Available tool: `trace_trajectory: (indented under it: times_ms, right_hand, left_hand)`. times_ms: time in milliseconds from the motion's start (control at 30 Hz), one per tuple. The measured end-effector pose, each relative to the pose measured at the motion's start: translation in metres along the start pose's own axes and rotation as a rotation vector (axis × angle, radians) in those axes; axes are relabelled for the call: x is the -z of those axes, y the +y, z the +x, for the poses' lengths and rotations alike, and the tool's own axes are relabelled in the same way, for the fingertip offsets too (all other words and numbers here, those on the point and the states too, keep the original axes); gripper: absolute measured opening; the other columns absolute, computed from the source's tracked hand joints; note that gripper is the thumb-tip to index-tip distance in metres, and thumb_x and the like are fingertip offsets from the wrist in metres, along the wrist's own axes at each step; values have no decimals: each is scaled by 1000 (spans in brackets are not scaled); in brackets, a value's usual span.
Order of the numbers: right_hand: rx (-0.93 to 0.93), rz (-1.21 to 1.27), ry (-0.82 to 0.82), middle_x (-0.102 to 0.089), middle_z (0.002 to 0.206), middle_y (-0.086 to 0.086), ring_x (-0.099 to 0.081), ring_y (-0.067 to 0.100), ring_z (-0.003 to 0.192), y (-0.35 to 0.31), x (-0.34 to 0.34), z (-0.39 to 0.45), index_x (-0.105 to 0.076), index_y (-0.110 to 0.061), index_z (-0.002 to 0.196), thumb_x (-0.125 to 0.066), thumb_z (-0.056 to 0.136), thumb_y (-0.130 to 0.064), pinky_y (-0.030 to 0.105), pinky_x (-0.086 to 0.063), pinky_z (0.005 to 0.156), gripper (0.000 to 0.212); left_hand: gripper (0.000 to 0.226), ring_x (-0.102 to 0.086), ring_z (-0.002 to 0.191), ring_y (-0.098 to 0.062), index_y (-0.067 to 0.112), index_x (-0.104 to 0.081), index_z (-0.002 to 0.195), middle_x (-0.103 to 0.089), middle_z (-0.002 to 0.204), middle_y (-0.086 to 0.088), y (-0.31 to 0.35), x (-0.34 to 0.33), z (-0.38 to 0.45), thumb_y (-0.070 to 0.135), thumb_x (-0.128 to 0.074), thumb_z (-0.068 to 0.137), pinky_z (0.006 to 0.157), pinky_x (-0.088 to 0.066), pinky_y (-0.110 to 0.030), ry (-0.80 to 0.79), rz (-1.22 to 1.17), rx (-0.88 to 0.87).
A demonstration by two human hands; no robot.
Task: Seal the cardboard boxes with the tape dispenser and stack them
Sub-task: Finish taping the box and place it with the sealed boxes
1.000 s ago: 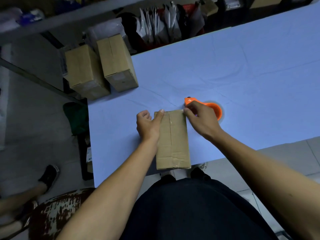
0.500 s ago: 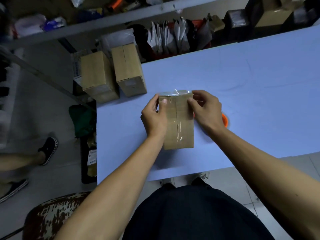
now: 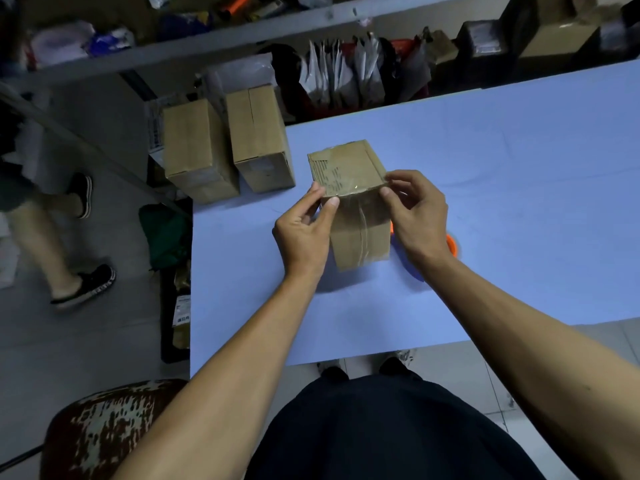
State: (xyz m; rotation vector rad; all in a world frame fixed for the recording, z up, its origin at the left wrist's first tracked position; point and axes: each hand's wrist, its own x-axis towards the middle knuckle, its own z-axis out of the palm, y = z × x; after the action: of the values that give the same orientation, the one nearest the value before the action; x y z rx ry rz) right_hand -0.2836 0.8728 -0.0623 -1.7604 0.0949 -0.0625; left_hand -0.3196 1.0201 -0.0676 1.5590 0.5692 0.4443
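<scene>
A small cardboard box [image 3: 356, 233] stands on end on the blue table [image 3: 519, 188], clear tape running down its near face. My left hand [image 3: 304, 230] pinches the box's upper left edge. My right hand [image 3: 415, 213] pinches the upper right edge, fingers curled over the top corner. The orange tape dispenser [image 3: 451, 244] lies on the table behind my right wrist, mostly hidden. Two more cardboard boxes [image 3: 194, 150] [image 3: 259, 136] stand side by side at the table's far left corner.
A shelf [image 3: 207, 46] and bags of packets [image 3: 346, 74] crowd the far side of the table. A person's legs in dark sandals [image 3: 83, 282] walk on the floor at left. A patterned stool [image 3: 104, 427] sits at the lower left.
The box went from lying flat on the table to being tipped up on end. Both hands rose with it and now hold its top edge. The dispenser is more hidden.
</scene>
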Motion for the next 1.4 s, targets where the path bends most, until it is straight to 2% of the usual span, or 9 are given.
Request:
trace_trajectory:
  times_ms: [133,233,367,500,667,933,1100,1267,1400]
  right_hand:
    - [-12,0,11,-70,88,-8,-66,9,92,-4,-5,13,-68,-16,92,-64,94,-18,31,-56,79,6]
    - [-79,14,-18,-68,88,-7,-65,14,93,3,-7,13,-65,-15,87,-63,95,-22,39,-56,81,11]
    - [-134,50,-75,-67,86,-8,-63,23,84,9,-9,10,-63,-20,82,-64,91,-25,34,-50,71,10]
    - [-133,9,-104,-68,88,-2,-62,15,79,11,-14,4,-60,-20,80,-63,90,-24,33,-50,74,11]
    - [-71,-161,-71,-63,97,1,-60,-4,87,16,-17,-4,-58,-16,84,-62,92,-18,14,-42,74,9]
    - [0,-229,-68,-63,87,-5,-59,1,87,31,-15,-16,-58,-16,83,-65,89,-16,18,-44,77,9]
    - [-52,-119,-106,-63,92,-11,-64,5,90,32,-10,-19,-53,-16,95,-69,89,-15,24,-51,82,17]
    - [-102,-105,-96,-64,106,-5,-61,8,101,30,-18,-23,-56,-17,107,-61,92,-13,31,-51,90,16]
    - [-86,-205,-83,-58,120,-4,-54,14,114,27,-35,-25,-53,-17,122,-67,87,-33,29,-46,91,41]
  left_hand:
    - [19,-69,109,-13,5,-78,100,-72,112,-3,2,-6,12,8,-81,81,89,-53,-19,37,55,-93]
    - [12,-67,105,-6,7,-78,91,-73,108,-3,-8,-3,11,12,-81,81,86,-54,-19,25,195,-180]
    - [5,-69,100,-10,10,-77,84,-72,104,3,-12,2,8,14,-79,82,83,-54,-21,70,213,-177]
    - [12,-71,93,-20,18,-73,74,-71,101,7,-13,7,12,11,-75,83,78,-56,-25,88,169,-101]
    - [25,-71,88,-18,29,-68,66,-73,102,7,-21,4,2,9,-75,80,80,-58,-33,163,84,39]
    - [14,-71,93,-5,6,-66,83,-71,107,-2,-31,1,-14,-8,-66,84,85,-57,-26,195,-10,89]
    - [22,-69,100,-1,2,-59,103,-68,111,-12,-29,3,-16,-14,-59,88,93,-53,-22,154,-127,105]
    - [30,-65,113,-6,12,-55,119,-66,129,-10,-35,4,-17,-1,-60,92,102,-49,-27,92,-132,201]
    - [48,-65,106,-3,21,-59,125,-70,120,7,-38,-1,-18,33,-67,79,93,-51,-22,-6,64,217]
